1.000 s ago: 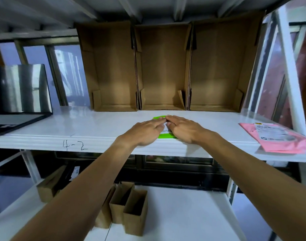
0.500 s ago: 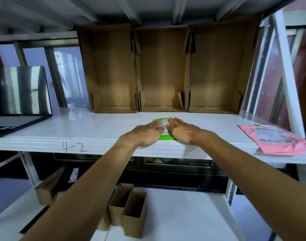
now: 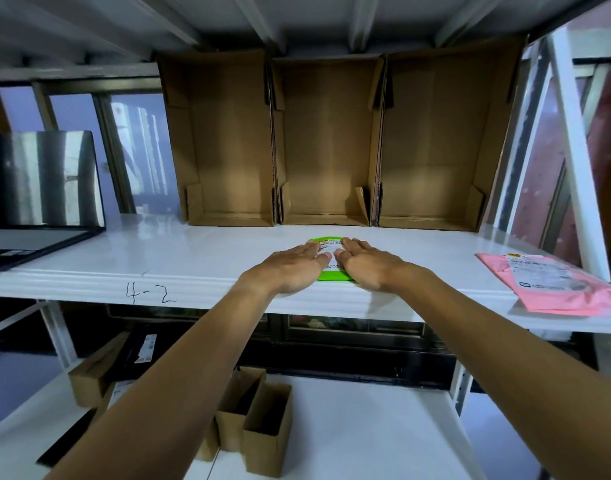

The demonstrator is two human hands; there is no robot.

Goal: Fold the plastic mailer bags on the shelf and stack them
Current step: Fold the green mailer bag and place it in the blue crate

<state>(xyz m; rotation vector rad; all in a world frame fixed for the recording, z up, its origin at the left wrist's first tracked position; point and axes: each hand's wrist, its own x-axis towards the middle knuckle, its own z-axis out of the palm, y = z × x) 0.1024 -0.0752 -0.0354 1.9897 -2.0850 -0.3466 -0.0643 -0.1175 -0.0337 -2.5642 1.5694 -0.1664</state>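
Head view: left hand (image 3: 290, 268) and right hand (image 3: 366, 268) press a green mailer bag (image 3: 333, 276) flat on the shelf (image 3: 193, 258).
Both hands lie side by side, fingers straight, on top of the bag, likely to squash its fold so it stays. Pink mailer bags (image 3: 557, 285) wait well off to the right hand's right, maybe next.

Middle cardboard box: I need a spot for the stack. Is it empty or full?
Empty: the middle cardboard box, open towards the camera, shows only bare cardboard walls and floor inside.
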